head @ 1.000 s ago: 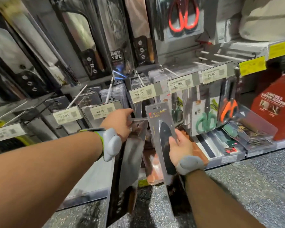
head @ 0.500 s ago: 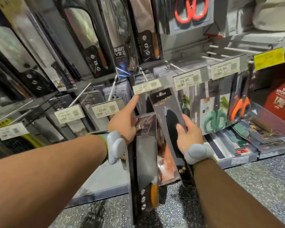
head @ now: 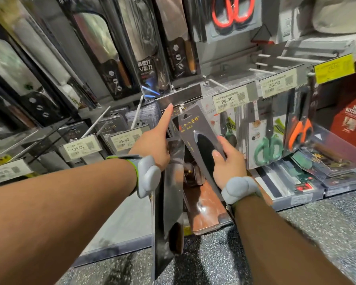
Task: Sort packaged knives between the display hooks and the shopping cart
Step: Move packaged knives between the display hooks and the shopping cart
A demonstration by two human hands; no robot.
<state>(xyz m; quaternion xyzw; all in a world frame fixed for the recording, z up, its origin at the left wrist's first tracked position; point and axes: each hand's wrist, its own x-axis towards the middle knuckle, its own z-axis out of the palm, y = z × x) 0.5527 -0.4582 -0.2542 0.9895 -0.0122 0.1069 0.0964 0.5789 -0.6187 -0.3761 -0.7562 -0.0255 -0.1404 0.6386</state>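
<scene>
While both forearms reach toward the knife display, each hand has a package. Right hand (head: 227,161) grips a grey knife pack (head: 201,140) by its right edge, fingers curled over the front and thumb along the side. Pack is tilted, top leaning left; its hang hole sits just below the tip of a hook (head: 181,109). Whether the hole is on the hook cannot be told.

Left hand (head: 154,145) holds a dark cleaver pack (head: 173,194) that hangs down in front of the lower shelf, handle end lowest. Index finger is straight and raised; its tip touches the underside of a flipped-up label holder (head: 179,95) above the hook. How the remaining fingers lie on the pack is hidden behind the hand.

Both wrists carry grey bands.

Price tags on neighbouring hooks, left to right: 129.00 (head: 79,148), 49.90 (head: 124,139), 29.90 (head: 228,99), 35.90 (head: 275,84). Green scissors (head: 268,149) and orange scissors (head: 299,130) hang in packs to the right of the grey pack. Red scissors (head: 232,11) hang on the upper row. Large boxed cleavers fill the upper left. More flat packs lie on the bottom shelf at right. Floor (head: 306,233) is speckled grey. No cart in view.
</scene>
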